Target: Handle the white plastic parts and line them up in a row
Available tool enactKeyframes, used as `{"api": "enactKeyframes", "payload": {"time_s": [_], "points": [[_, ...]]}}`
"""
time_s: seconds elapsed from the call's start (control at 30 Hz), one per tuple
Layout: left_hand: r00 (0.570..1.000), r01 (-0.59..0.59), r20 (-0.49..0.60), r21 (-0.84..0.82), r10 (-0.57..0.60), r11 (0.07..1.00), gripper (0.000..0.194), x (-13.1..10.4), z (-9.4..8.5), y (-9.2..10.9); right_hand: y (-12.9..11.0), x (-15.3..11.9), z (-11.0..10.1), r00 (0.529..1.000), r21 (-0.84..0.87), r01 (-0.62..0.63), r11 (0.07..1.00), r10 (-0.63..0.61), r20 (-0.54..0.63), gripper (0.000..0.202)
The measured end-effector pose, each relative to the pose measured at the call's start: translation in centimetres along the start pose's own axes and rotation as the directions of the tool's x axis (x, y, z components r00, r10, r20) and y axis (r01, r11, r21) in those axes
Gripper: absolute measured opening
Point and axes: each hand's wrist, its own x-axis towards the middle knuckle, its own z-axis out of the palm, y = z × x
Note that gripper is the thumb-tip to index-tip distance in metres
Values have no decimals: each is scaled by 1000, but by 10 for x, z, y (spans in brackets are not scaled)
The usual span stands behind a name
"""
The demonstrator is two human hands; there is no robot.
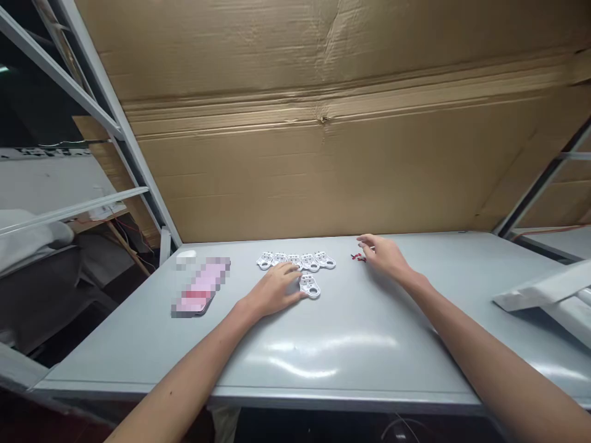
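Several white flat parts with round holes [324, 260] lie side by side in a row on the grey table [351, 363]. One more white part [309, 287] lies in front of the row. My left hand [278, 288] rests beside this single part, thumb and fingers apart at its left edge, and its fingertips cover some of the row. Over small red pieces [358, 257] to the right of the row is my right hand [381, 253], its thumb and index finger near each other; whether anything is between them is too small to tell.
A pink, blurred phone-like object [203, 288] and a small white item [186, 257] lie at the left. White wrapped material [549, 292] sits at the right edge. Cardboard [323, 178] stands behind the table, with metal frame bars [124, 123] at the sides.
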Motion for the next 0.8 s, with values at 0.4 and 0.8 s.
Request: {"api": "enactKeyframes", "payload": {"time_s": [0.4,0.8], "points": [[999,33,-7,18,-33,999,43,-2,-3,-1,-6,-2,1,999,-100,12,995,-9,36,37],[878,477,-95,123,-468,870,47,-4,1,-32,-79,-64,30,631,146,671,727,-663,403,45]]}}
